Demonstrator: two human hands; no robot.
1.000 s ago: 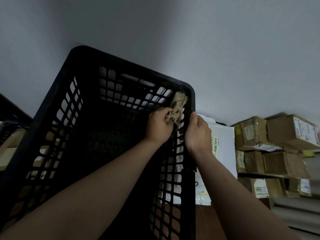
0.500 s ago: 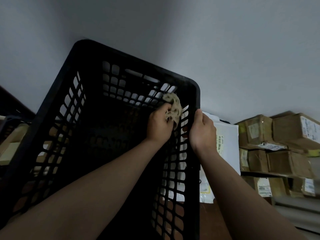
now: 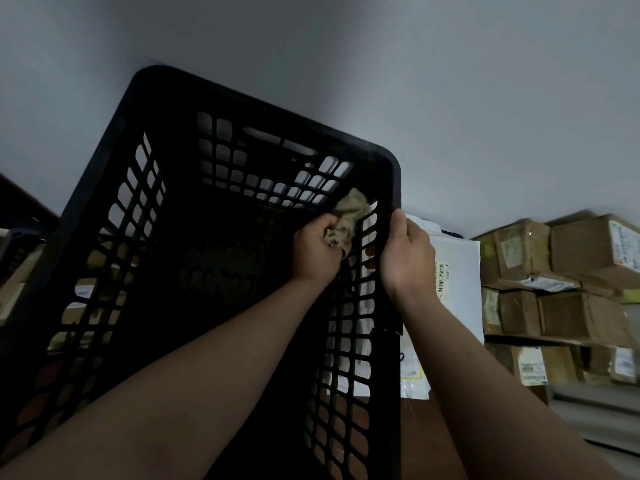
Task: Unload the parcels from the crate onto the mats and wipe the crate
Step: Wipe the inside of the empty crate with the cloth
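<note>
Black crate (image 3: 221,109): left hand (image 3: 317,251) grips rag (image 3: 349,220) inside; right hand (image 3: 407,258) grips rim.

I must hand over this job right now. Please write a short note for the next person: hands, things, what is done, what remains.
Left hand: inside the crate, grips a beige rag against the right wall near the far corner.
Right hand: grips the crate's right rim from outside.
Parcels: white mailers and cardboard boxes lie outside, to the right; none shows inside the dark crate.
Done: unloading, it seems. Left: finish wiping; how much is already wiped cannot be told.
</note>
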